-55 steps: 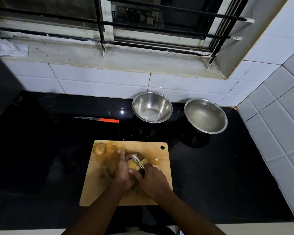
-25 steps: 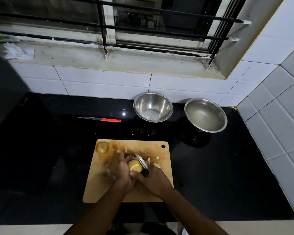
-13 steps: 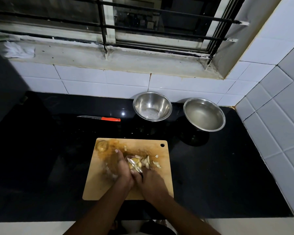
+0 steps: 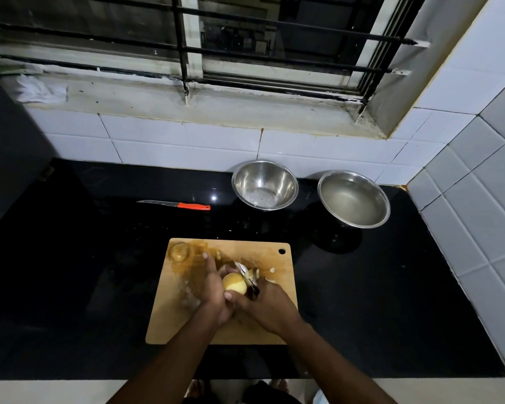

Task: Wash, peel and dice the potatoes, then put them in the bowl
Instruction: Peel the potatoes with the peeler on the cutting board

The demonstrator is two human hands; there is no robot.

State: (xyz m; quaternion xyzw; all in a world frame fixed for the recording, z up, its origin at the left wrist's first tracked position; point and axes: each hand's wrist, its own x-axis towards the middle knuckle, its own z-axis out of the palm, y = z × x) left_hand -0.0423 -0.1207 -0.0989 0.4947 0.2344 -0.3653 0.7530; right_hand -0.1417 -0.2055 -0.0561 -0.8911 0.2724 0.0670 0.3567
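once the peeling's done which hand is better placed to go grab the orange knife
Left, probably. The knife lies on the counter beyond the cutting board's left corner, nearer the left hand, which holds the potato. The right hand grips the peeler and would cross over.

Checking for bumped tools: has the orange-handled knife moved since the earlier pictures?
No. The knife lies in the same place left of the smaller bowl, blade pointing away from it.

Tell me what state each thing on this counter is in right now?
Potato: mostly peeled, held in left hand.
Peeler: gripped by right hand, against the potato.
Knife: lying unused on counter.
Left bowl: upright, no potato inside.
Right bowl: holds water.
Board: stained, peel scraps on it.
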